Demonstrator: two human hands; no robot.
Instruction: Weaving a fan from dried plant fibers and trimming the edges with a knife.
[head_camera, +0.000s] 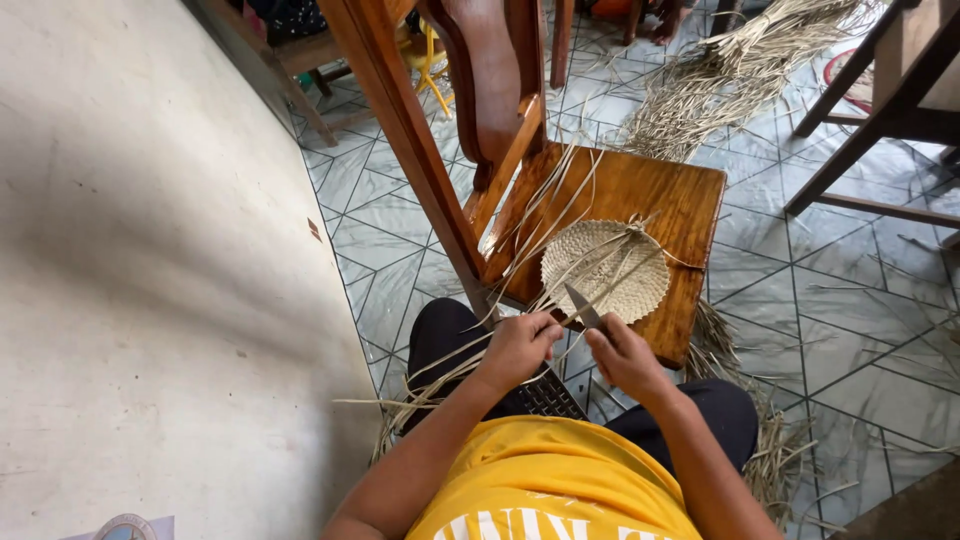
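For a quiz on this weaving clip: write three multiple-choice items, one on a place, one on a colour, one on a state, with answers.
1. Where does the round woven disc lie?
A. on the wooden chair seat
B. on the tiled floor
C. on the person's lap

2. What colour is the person's shirt?
A. blue
B. yellow
C. white

3. What is the right hand doing?
A. resting open and empty
B. gripping a chair leg
C. holding a knife

Answers: 1 A, the disc sits on the brown seat. 2 B, the shirt is plainly yellow. 3 C, the blade sticks up from the closed right hand, while the left hand pinches straw strips.
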